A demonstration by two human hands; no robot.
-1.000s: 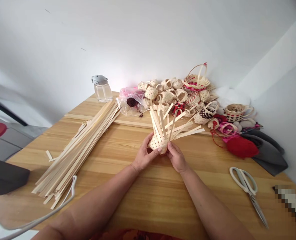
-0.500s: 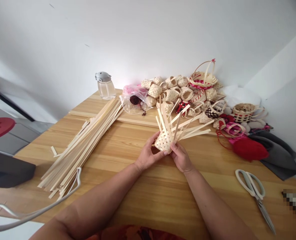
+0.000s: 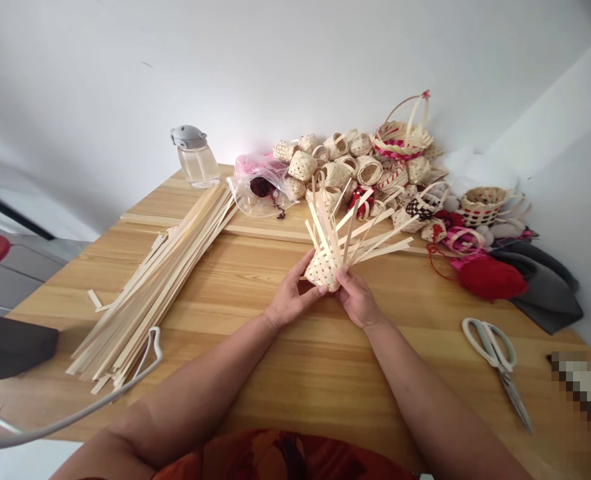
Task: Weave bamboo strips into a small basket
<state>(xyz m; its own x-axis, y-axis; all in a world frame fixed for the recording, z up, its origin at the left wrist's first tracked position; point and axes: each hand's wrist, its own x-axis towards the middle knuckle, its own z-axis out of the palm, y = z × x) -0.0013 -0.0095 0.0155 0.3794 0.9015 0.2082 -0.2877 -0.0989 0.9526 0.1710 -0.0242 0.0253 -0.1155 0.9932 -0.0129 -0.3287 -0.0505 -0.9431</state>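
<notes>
Basket piece (image 3: 324, 268), part-woven, sits between the hands, in front of the wearer; dial centred on it, 12 straight away from the body; left hand (image 3: 292, 293) at 8 o'clock, right hand (image 3: 358, 300) at 4; both in contact, so neither is nearer; left cups the side with thumb across the near edge; right pinches the near corner by thumb and fingers, fingers partly hidden; long axis runs about 7 to 1, woven base toward the body, loose ends (image 3: 332, 237) fanned 12 to 2; whether the base rests on the counter (image 3: 315, 380) or is held just off it, can't tell.

Counts: 2 hands, both gripping; 1 piece between them; 1 strip bundle (image 3: 158, 287) at 9, strips too overlapped to count; 1 bottle (image 3: 198, 165) at 10; 1 transparent bag (image 3: 245, 197) at 11; 1 tall-handled basket (image 3: 404, 137) at 1; small baskets (image 3: 302, 165) heaped 12 to 2, well over ten, exact number hidden by overlap; 1 red bundle (image 3: 492, 277) at 3; 1 pair of scissors (image 3: 499, 367) at 4, well apart from the right hand.
</notes>
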